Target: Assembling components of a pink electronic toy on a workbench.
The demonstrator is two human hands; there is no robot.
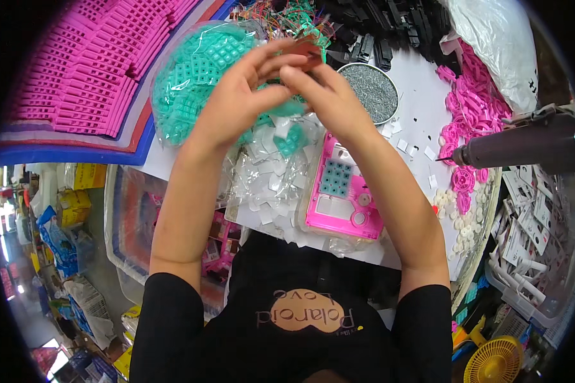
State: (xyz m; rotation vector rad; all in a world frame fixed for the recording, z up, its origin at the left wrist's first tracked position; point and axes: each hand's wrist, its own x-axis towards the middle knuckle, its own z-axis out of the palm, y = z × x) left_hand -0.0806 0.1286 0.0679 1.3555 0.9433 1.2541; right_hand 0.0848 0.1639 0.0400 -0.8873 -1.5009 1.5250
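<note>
Over the far middle of the table, my left hand (231, 99) and my right hand (340, 105) are close together with bent fingers. A small brownish circuit board (308, 51) is between their fingertips, both hands closed about it; my fingers partly hide it. Nearer me lies a pink plastic casing (314, 216) with a teal rubber keypad (336, 178) set in it. My right forearm passes over the casing's right side. Just beyond my left hand is a clear bag of teal keypads (188, 76). Loose wires (275, 18) are heaped behind the board.
A round tin of small screws (370, 92) stands right of my hands. A power screwdriver (524, 152) juts in from the right, by pink parts (476, 102) and white round pieces (467, 233). Pink casings (76, 64) fill the left; white squares (265, 175) lie nearer.
</note>
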